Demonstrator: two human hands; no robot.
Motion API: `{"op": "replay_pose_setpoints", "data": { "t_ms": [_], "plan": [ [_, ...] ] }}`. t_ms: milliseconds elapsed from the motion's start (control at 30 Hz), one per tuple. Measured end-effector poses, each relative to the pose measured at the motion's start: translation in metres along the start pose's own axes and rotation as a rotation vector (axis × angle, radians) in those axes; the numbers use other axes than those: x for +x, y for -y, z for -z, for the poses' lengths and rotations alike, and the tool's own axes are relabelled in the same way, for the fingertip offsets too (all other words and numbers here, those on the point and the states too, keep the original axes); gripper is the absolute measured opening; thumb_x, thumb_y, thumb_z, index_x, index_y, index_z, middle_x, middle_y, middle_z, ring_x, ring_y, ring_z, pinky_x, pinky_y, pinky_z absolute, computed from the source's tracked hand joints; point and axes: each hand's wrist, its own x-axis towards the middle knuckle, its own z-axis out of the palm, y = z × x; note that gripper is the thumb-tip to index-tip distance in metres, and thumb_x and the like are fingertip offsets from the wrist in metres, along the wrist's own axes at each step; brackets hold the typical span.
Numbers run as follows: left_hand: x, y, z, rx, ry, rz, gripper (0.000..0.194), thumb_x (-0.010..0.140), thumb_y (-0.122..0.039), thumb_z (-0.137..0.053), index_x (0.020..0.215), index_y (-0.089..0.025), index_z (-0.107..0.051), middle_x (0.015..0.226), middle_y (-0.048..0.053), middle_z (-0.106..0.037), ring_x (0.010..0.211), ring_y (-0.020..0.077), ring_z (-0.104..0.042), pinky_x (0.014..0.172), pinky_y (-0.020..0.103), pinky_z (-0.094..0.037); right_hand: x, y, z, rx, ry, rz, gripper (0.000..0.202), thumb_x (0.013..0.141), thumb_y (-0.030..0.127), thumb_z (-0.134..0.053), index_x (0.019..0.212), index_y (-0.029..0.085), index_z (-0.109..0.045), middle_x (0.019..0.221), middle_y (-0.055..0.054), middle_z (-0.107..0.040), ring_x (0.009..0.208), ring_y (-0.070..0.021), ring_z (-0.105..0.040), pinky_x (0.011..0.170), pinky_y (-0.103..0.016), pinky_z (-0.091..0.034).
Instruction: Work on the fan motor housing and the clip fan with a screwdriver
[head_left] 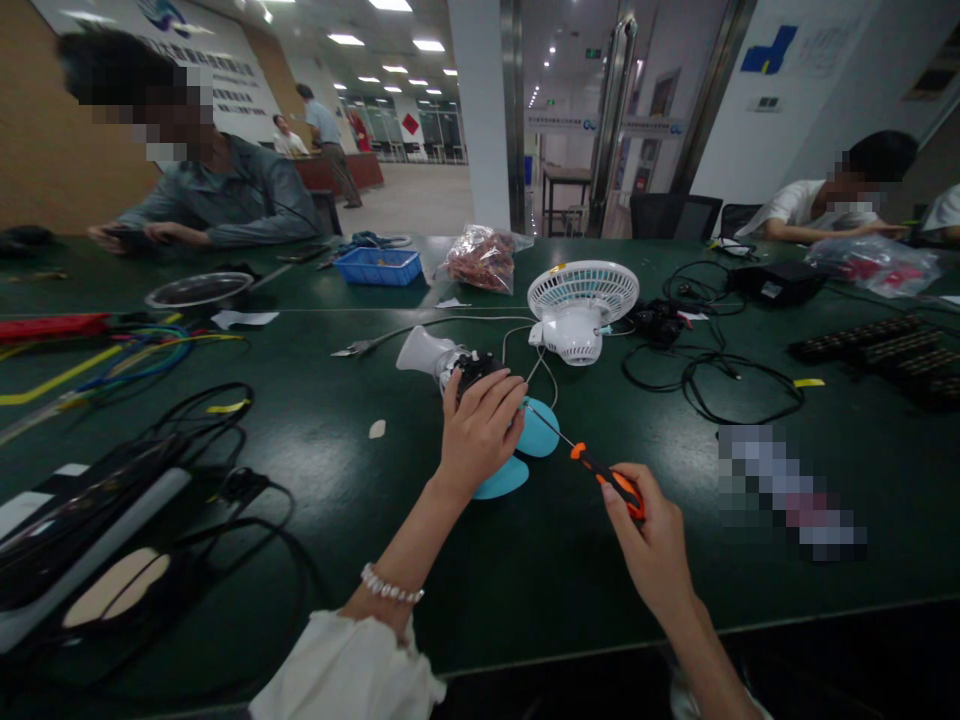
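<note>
My left hand point(486, 425) is wrapped over a small fan, gripping its dark motor part point(472, 370). Light-blue blades point(540, 430) show beyond and below the fingers, and a white base point(424, 355) sticks out at the left. In my right hand point(651, 530) is a screwdriver point(600, 475) with an orange and black handle. Its shaft points up and left, the tip near the blades beside my left fingers. Whether the tip touches a screw is hidden. Behind, a white fan head with a round grille point(583, 305) lies on the table, joined to a cable.
On the dark green table point(337, 540) lie black cables point(712, 385), power strips point(97, 500), a blue basket point(379, 265), a bag of reddish-brown material point(484, 260) and a metal bowl point(201, 290). A blurred flat item point(791, 490) lies right. People sit across the table.
</note>
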Motion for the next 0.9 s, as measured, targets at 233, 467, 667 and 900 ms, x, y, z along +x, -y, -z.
{"op": "replay_pose_setpoints", "data": {
  "t_ms": [233,467,667,900],
  "plan": [
    [0.0006,-0.0003,0.0012,-0.011,0.006,0.004,0.033,0.086,-0.022,-0.055,0.119,-0.024,-0.06,0.118,0.003,-0.068,0.117,0.0219,-0.056,0.118,0.051,-0.016,0.0001,0.0011,0.0,0.007,0.037,-0.008,0.027,0.095,0.042,-0.043,0.102,0.019,-0.056,0.065,0.004,-0.05,0.05,-0.0103,-0.047,0.046,-0.021,-0.036],
    [0.0004,-0.0004,0.0007,-0.012,0.001,0.004,0.034,0.087,-0.022,-0.054,0.12,-0.025,-0.06,0.117,0.004,-0.069,0.116,0.0221,-0.057,0.118,0.052,-0.015,0.0012,-0.0018,-0.0004,-0.028,0.093,0.024,0.034,0.098,0.042,-0.037,0.099,0.018,-0.061,0.064,0.003,-0.053,0.052,-0.0116,-0.049,0.049,-0.022,-0.035],
    [0.0007,-0.0009,0.001,-0.009,0.0,0.004,0.033,0.087,-0.022,-0.054,0.119,-0.024,-0.06,0.118,0.004,-0.068,0.116,0.0226,-0.057,0.118,0.052,-0.016,0.0028,-0.0019,-0.0015,-0.051,0.06,0.042,0.031,0.096,0.04,-0.039,0.106,0.018,-0.06,0.068,0.001,-0.057,0.054,-0.0127,-0.051,0.049,-0.023,-0.037],
    [0.0017,-0.0009,0.0022,0.01,-0.005,-0.013,0.032,0.087,-0.022,-0.055,0.118,-0.023,-0.06,0.117,0.003,-0.069,0.116,0.0215,-0.057,0.118,0.05,-0.016,0.0001,-0.003,-0.0035,0.006,0.017,0.005,0.029,0.088,0.033,-0.054,0.113,0.019,-0.048,0.082,-0.001,-0.061,0.062,-0.0135,-0.058,0.055,-0.023,-0.044]
  ]
}}
